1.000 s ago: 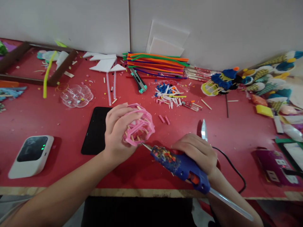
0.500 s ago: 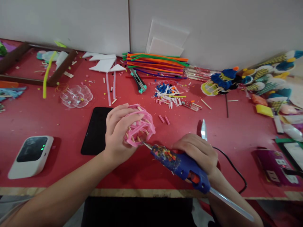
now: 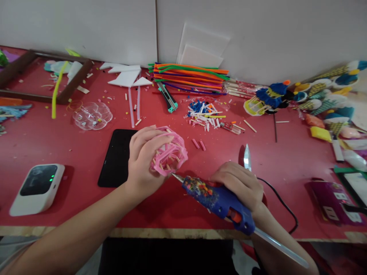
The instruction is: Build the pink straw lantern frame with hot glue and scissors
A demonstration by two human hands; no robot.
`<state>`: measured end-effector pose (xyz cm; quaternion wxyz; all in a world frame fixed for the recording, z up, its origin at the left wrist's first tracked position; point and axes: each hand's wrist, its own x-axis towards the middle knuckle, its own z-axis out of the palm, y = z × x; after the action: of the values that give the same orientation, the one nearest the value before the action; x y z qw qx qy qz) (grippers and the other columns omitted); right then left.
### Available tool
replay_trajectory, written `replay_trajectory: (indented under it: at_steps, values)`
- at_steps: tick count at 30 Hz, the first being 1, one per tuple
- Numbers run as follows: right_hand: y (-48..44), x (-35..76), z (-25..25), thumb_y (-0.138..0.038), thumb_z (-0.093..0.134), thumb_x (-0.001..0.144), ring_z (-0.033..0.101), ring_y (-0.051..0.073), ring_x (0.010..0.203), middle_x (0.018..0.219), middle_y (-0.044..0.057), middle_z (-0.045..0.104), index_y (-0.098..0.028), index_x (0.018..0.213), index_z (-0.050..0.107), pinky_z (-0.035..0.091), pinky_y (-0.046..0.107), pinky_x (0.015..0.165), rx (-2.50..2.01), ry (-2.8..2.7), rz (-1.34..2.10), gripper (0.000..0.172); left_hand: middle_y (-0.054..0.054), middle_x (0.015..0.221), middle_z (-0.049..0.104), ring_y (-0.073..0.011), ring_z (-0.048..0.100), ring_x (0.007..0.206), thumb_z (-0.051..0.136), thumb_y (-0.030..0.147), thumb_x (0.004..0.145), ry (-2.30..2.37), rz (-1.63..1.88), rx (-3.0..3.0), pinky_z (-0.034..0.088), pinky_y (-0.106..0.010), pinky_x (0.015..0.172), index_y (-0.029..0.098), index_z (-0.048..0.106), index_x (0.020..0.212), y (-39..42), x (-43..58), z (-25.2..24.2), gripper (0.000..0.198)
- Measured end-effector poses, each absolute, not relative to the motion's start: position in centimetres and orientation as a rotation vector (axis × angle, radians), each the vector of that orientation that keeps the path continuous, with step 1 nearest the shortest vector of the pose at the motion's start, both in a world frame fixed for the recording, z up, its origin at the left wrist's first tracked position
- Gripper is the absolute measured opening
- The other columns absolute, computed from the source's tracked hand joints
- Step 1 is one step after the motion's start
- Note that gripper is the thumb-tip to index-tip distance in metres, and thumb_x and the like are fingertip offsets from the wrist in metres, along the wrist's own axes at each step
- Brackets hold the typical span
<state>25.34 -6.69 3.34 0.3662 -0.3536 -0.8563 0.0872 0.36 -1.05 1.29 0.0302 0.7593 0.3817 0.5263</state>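
Left hand (image 3: pixel 145 160) had its grip closed on the pink frame (image 3: pixel 172 152), which stuck out right of the fingers, held above the tabletop (image 3: pixel 183 214). Frame's open side faced right and toward the camera; couldn't tell its long axis with fingers over it. Right hand (image 3: pixel 239 187) had its grip round the glue gun (image 3: pixel 206 194), body on the near side of the fingers. Gun's long axis ran diagonally, nozzle left and away from the wearer, glue stick (image 3: pixel 281 246) trailing back right. Nozzle tip sat at frame's lower rim; contact unclear.
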Motion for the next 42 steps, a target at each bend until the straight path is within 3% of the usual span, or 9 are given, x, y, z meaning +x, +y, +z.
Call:
replay_trajectory:
  at_steps: [5, 10, 15, 20, 25, 30, 42]
  values:
    - [-6.8, 25.4, 3.3, -0.038, 0.042, 0.105, 0.06, 0.018, 0.069, 0.076, 0.006, 0.064, -0.018, 0.093, 0.063, 0.049, 0.034, 0.062, -0.935, -2.204, 0.223, 0.032, -0.009, 0.116, 0.069, -0.0328, 0.067, 0.115, 0.081, 0.033, 0.08, 1.176, 1.621, 2.355, 0.058, -0.054, 0.102, 0.03, 0.062, 0.124, -1.1, 0.3, 1.2, 0.047]
    - [-6.7, 25.4, 3.3, -0.046, 0.035, 0.106, 0.059, 0.019, 0.068, 0.074, 0.006, 0.063, -0.018, 0.092, 0.064, 0.048, 0.034, 0.061, -0.924, -2.203, 0.25, 0.042, -0.008, 0.117, 0.069, -0.0312, 0.067, 0.116, 0.08, 0.035, 0.082, 1.201, 1.586, 2.375, 0.059, -0.052, 0.101, 0.033, 0.06, 0.125, -1.1, 0.2, 1.2, 0.047]
    - [-6.8, 25.4, 3.3, -0.036, 0.04, 0.105, 0.057, 0.018, 0.067, 0.075, 0.005, 0.062, -0.019, 0.092, 0.063, 0.047, 0.033, 0.061, -0.935, -2.207, 0.239, 0.032, -0.008, 0.117, 0.069, -0.0313, 0.067, 0.115, 0.079, 0.034, 0.083, 1.187, 1.594, 2.362, 0.058, -0.053, 0.101, 0.032, 0.06, 0.124, -1.1, 0.3, 1.4, 0.045]
    - [-6.7, 25.4, 3.4, -0.043, 0.034, 0.107, 0.058, 0.018, 0.069, 0.075, 0.006, 0.062, -0.018, 0.092, 0.061, 0.047, 0.034, 0.062, -0.929, -2.22, 0.245, 0.04, -0.008, 0.117, 0.069, -0.0314, 0.067, 0.114, 0.079, 0.034, 0.083, 1.192, 1.574, 2.363, 0.059, -0.054, 0.101, 0.035, 0.06, 0.124, -1.2, 0.3, 1.5, 0.045]
    - [-6.6, 25.3, 2.6, -0.033, 0.043, 0.103, 0.055, 0.017, 0.067, 0.073, 0.004, 0.06, -0.019, 0.09, 0.061, 0.045, 0.033, 0.059, -0.886, -2.157, 0.191, 0.026, -0.008, 0.118, 0.069, -0.0318, 0.067, 0.114, 0.08, 0.033, 0.081, 1.204, 1.575, 2.325, 0.058, -0.054, 0.101, 0.034, 0.059, 0.125, -1.2, 0.3, 1.4, 0.048]
    - [-6.6, 25.3, 1.9, -0.03, 0.045, 0.101, 0.054, 0.016, 0.066, 0.072, 0.003, 0.059, -0.018, 0.088, 0.061, 0.044, 0.032, 0.059, -0.88, -2.126, 0.172, 0.024, -0.008, 0.116, 0.07, -0.0306, 0.067, 0.113, 0.079, 0.029, 0.081, 1.211, 1.576, 2.313, 0.058, -0.054, 0.103, 0.032, 0.06, 0.123, -1.2, 0.3, 1.4, 0.046]
    - [-6.6, 25.5, 1.9, -0.035, 0.046, 0.101, 0.055, 0.016, 0.066, 0.072, 0.003, 0.059, -0.018, 0.091, 0.063, 0.045, 0.032, 0.06, -0.899, -2.116, 0.189, 0.026, -0.008, 0.118, 0.07, -0.0322, 0.067, 0.117, 0.082, 0.035, 0.081, 1.166, 1.567, 2.318, 0.057, -0.055, 0.103, 0.033, 0.061, 0.125, -1.2, 0.2, 1.5, 0.049]
